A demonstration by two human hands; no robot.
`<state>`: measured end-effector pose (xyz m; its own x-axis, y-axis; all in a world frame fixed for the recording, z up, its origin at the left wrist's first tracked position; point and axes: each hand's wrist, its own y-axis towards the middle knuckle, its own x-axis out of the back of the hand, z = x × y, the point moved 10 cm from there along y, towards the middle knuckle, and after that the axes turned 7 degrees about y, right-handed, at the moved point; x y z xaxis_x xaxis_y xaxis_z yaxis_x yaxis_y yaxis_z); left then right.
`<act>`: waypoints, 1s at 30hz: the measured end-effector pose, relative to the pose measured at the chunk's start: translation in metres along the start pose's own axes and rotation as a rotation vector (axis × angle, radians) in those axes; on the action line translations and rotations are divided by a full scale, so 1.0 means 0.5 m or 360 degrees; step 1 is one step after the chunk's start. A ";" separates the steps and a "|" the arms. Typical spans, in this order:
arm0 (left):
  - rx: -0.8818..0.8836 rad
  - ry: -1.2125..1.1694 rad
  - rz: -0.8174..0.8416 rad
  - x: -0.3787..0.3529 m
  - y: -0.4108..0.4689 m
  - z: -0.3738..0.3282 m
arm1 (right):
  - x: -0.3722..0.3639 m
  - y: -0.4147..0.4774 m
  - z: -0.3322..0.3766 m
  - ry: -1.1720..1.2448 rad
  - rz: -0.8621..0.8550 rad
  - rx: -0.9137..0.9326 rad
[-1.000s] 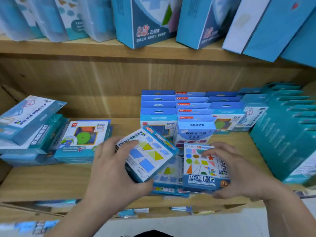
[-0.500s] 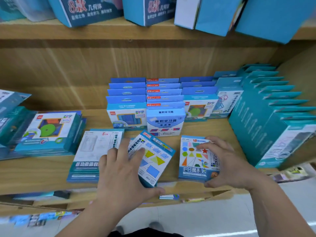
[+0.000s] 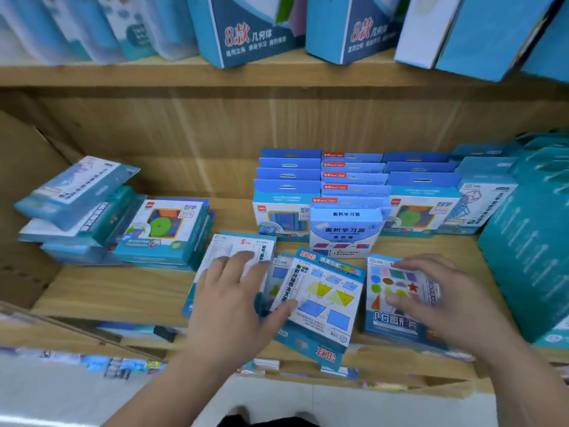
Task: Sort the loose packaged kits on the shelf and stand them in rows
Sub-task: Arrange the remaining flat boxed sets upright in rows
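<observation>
Your right hand is clamped on the flat blue-bordered pack with coloured shapes and a red star. Its fingers curve over the pack's far right corner and the thumb presses down on the printed face. That pack lies face up near the front of the pale wooden shelf.

Your left hand holds nothing. Its fingers are spread and nearly straight, lying flat on the flat white-fronted pack with a teal border. The thumb reaches right to touch the edge of the flat blue pack printed with yellow triangles and blue quadrilaterals. This pack lies tilted between your hands, partly over another pack, and its near end pokes past the shelf's front edge. Both forearms come up from the bottom of the view, palms down, wrists about level.

Just behind the loose packs a white-and-blue box with black characters stands upright. It heads the middle of three rows of blue-topped hanging packs that run to the back wall. To your right stands a row of teal boxes. To your left, a pack showing a green disc lies on a low pile beside a leaning stack of teal packs. On the shelf above stand large blue boxes.
</observation>
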<state>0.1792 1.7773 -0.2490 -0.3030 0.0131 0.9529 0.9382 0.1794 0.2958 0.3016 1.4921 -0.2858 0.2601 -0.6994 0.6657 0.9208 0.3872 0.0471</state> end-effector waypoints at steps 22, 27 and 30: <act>0.0373 -0.0215 0.0492 -0.051 -0.002 0.135 | -0.194 0.001 0.186 -0.0534 0.0470 0.0044; 0.0228 -0.0375 0.0275 0.012 -0.016 0.146 | -0.171 0.014 0.203 -0.0356 0.0111 0.0225; 0.0220 -0.0426 0.0162 0.053 -0.038 0.178 | -0.176 0.021 0.231 -0.0326 -0.0025 0.0364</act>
<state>0.1386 1.8619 -0.2355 -0.2591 0.2930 0.9203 0.9400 0.2954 0.1706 0.2551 1.6270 -0.2578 0.1606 -0.5798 0.7988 0.8288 0.5187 0.2099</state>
